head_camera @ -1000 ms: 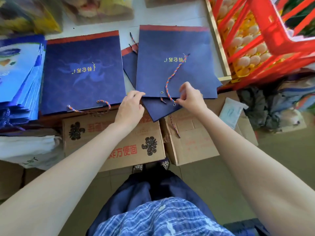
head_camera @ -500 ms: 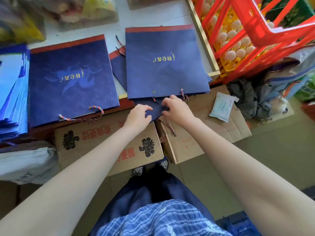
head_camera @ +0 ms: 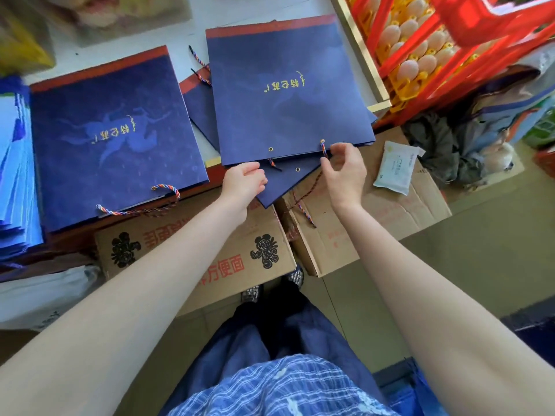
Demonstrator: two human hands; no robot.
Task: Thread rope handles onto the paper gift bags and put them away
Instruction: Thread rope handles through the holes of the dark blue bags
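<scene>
- At the near edge of the worktop (head_camera: 270, 13) lies the navy paper gift bag (head_camera: 288, 94) I'm working on, flat and matte, its red-banded base toward the far edge and its mouth toward me; it rests on another, skewed bag whose corner overhangs the edge.
- Beside it toward the left edge sits a finished bag (head_camera: 114, 136) of the same stiff paper, its twisted handle looping off the near edge.
- Below the edge stand two brown cardboard boxes (head_camera: 192, 253), corrugated and printed in red.
- My right hand (head_camera: 345, 175) is nearer the job: its fingers (head_camera: 332, 150) pinch the braided rope (head_camera: 323, 146) where it comes through the right-hand eyelet, the rest of it trailing down over the boxes.
- My left hand (head_camera: 244, 183) rests at the bag's mouth, fingers curled on the paper edge, as far as I can tell.
- The left-hand brass eyelet (head_camera: 270, 149) is bare; I judge the rope must next travel leftward along the bag's near edge to reach it.
</scene>
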